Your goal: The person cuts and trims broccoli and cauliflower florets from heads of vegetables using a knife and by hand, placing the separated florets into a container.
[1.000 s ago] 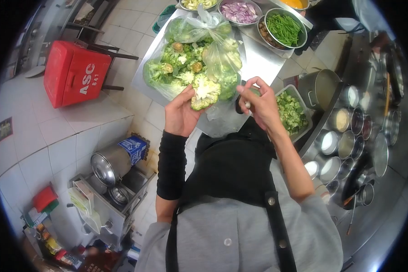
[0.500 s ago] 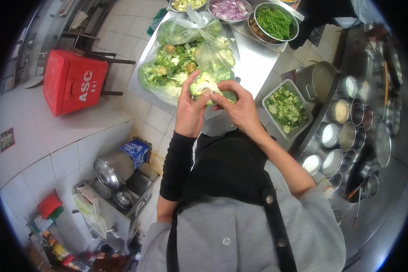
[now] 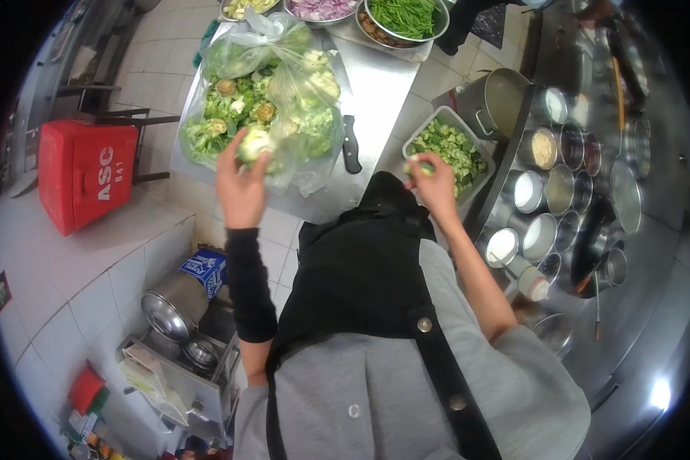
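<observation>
A pale green cauliflower piece [image 3: 254, 144] is in my left hand [image 3: 240, 180], at the near edge of a clear plastic bag [image 3: 303, 84] full of green florets. My right hand [image 3: 435, 182] is pinched on a small green floret [image 3: 425, 170] beside the near left side of a grey plastic basket [image 3: 486, 165]. Cut green florets [image 3: 456, 149] fill much of the basket. A knife with a black handle [image 3: 351, 146] lies on the steel table [image 3: 383, 84], to the right of the bag.
Bowls of purple onion [image 3: 322, 9] and green beans [image 3: 406, 17] stand at the table's far edge. A large pot [image 3: 494, 103] is behind the basket. Seasoning containers [image 3: 540, 234] line the right counter. A red box [image 3: 84, 172] sits at the left.
My hands have moved apart, the right one over to the basket with a floret. The left still holds a piece by the bag. The knife, in my right hand earlier, now shows on the table.
</observation>
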